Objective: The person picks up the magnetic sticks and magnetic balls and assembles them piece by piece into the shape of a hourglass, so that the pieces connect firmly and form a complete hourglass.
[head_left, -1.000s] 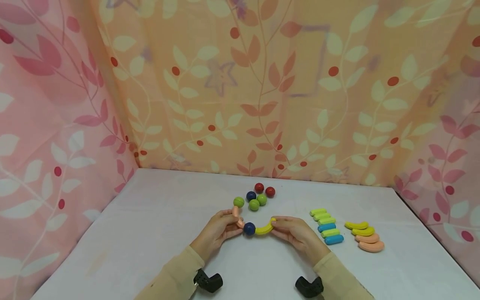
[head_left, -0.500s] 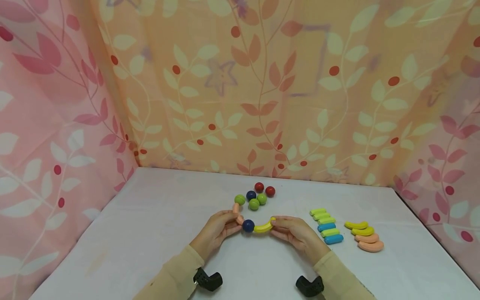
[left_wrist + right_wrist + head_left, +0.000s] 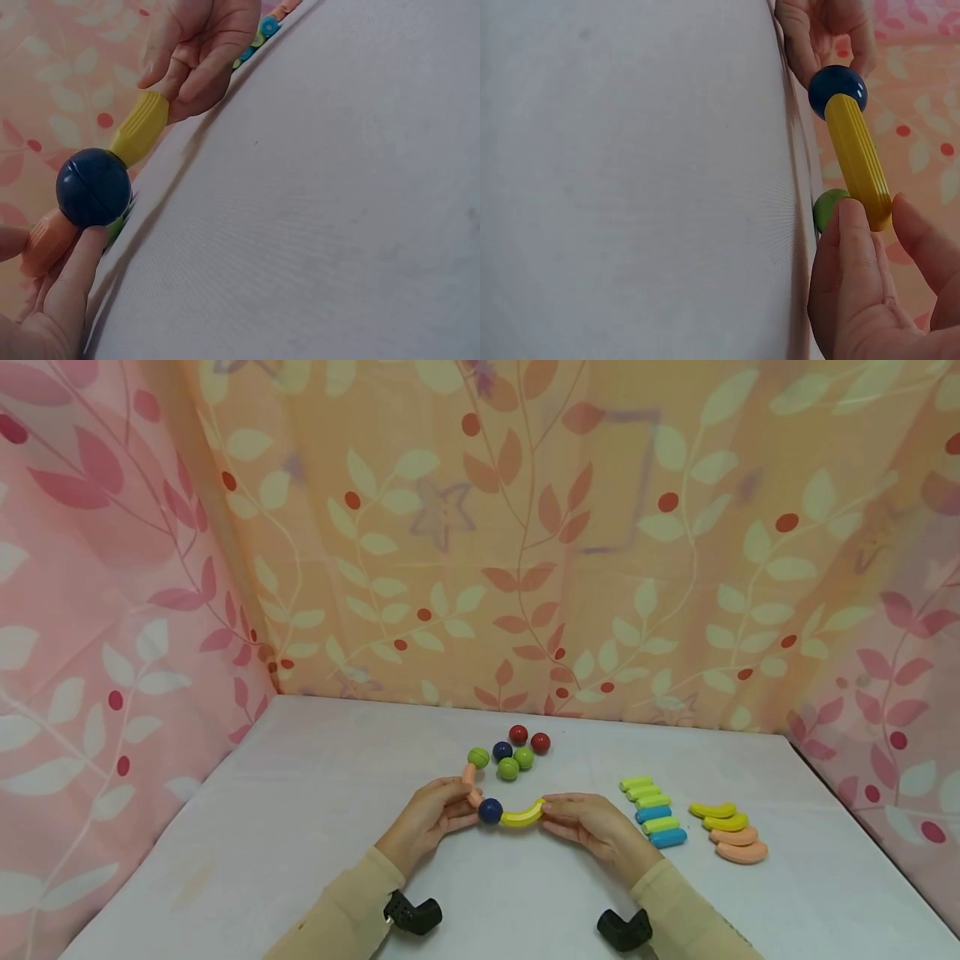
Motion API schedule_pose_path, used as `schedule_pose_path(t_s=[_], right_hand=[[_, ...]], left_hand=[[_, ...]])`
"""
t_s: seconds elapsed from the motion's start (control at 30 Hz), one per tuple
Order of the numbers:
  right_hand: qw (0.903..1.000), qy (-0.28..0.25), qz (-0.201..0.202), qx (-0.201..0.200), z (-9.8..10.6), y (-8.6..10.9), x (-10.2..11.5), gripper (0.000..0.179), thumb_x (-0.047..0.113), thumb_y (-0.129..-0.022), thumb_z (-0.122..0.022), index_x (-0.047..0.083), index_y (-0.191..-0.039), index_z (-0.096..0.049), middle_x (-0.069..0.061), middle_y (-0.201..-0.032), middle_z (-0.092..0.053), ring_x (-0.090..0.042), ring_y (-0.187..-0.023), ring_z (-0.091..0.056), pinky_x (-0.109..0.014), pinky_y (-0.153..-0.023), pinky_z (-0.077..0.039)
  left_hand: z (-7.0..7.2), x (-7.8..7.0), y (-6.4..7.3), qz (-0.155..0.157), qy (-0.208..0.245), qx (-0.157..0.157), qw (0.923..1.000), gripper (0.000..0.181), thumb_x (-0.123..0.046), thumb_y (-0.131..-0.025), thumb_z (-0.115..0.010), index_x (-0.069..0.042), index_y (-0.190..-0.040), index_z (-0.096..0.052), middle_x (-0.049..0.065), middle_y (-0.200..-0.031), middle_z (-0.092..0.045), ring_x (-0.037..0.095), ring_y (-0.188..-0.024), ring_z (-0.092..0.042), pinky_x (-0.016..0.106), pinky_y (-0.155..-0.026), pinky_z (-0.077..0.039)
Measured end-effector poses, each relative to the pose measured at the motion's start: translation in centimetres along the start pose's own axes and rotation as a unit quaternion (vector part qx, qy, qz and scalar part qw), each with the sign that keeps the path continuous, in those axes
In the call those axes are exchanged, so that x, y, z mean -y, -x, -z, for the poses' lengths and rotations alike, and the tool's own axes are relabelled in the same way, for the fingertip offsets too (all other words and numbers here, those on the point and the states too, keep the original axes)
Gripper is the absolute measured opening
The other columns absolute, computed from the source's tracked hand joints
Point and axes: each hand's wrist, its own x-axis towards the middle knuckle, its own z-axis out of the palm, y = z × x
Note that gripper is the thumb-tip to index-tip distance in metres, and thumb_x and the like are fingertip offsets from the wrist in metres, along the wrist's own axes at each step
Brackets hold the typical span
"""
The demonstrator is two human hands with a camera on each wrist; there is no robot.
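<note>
One pink cloth [image 3: 112, 568] at left, beside the white table [image 3: 225, 827]. Next, left of the table's middle, the left hand [image 3: 427, 818], pinching the peach piece [image 3: 469, 774] between thumb and fingers, one fingertip against the blue ball [image 3: 491, 811]. At the far end of the peach piece, a green ball [image 3: 478, 757]. Right of the peach piece and joined to it, the blue ball; joined to that in turn, the curved yellow piece [image 3: 523, 816]. Beyond these, five loose balls [image 3: 523, 756]: two red, two green, one blue. Farther right, the right hand [image 3: 596, 828], grasping the right end of the yellow piece with thumb and fingertips. Well apart from the held pieces, six sticks [image 3: 653, 814] in a row, lime and blue. At far right, four bananas [image 3: 726, 822], yellow and peach.
</note>
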Motion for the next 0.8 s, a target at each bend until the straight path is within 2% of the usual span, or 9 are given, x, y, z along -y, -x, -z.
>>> schedule_pose_path(t_s=[0.23, 0.5, 0.63, 0.8], right_hand=[[0.9999, 0.017, 0.001, -0.001, -0.3, 0.08, -0.02, 0.039, 0.001, -0.094, -0.064, -0.009, -0.131, -0.057, -0.016, -0.113, -0.071, -0.022, -0.099, -0.071, -0.039, -0.091, -0.058], [0.9973, 0.073, 0.003, -0.01, -0.55, -0.11, -0.2, 0.035, 0.004, -0.089, -0.072, -0.008, -0.121, -0.065, -0.014, -0.104, -0.074, -0.022, -0.093, -0.073, -0.036, -0.085, -0.06], [0.9943, 0.106, -0.003, -0.012, -0.55, -0.28, -0.21, 0.031, 0.006, -0.088, -0.074, -0.006, -0.116, -0.069, -0.011, -0.1, -0.075, -0.02, -0.09, -0.074, -0.034, -0.082, -0.061], [0.9895, 0.144, 0.002, -0.01, -0.65, -0.25, 0.09, 0.026, 0.007, -0.089, -0.073, -0.005, -0.112, -0.07, -0.011, -0.097, -0.076, -0.019, -0.086, -0.074, -0.032, -0.08, -0.061]], left_hand=[[0.16, -0.05, 0.04, 0.005, -0.005, 0.003, 1.0, 0.039, -0.012, -0.098, -0.058, 0.006, -0.131, -0.047, 0.009, -0.101, -0.073, 0.013, -0.084, -0.071, 0.038, -0.085, -0.061], [0.08, -0.06, 0.18, 0.019, -0.084, -0.033, 0.9958, 0.027, -0.01, -0.091, -0.065, 0.009, -0.111, -0.063, 0.002, -0.076, -0.072, 0.01, -0.073, -0.069, 0.025, -0.074, -0.061], [0.23, -0.16, 0.22, 0.02, -0.11, -0.044, 0.9928, 0.025, -0.009, -0.089, -0.067, 0.008, -0.107, -0.065, 0.004, -0.077, -0.072, 0.009, -0.072, -0.068, 0.023, -0.07, -0.061], [0.44, -0.33, 0.14, 0.014, -0.164, -0.058, 0.9847, 0.026, -0.012, -0.089, -0.069, 0.006, -0.108, -0.066, 0.007, -0.084, -0.071, 0.009, -0.073, -0.067, 0.023, -0.069, -0.06]])
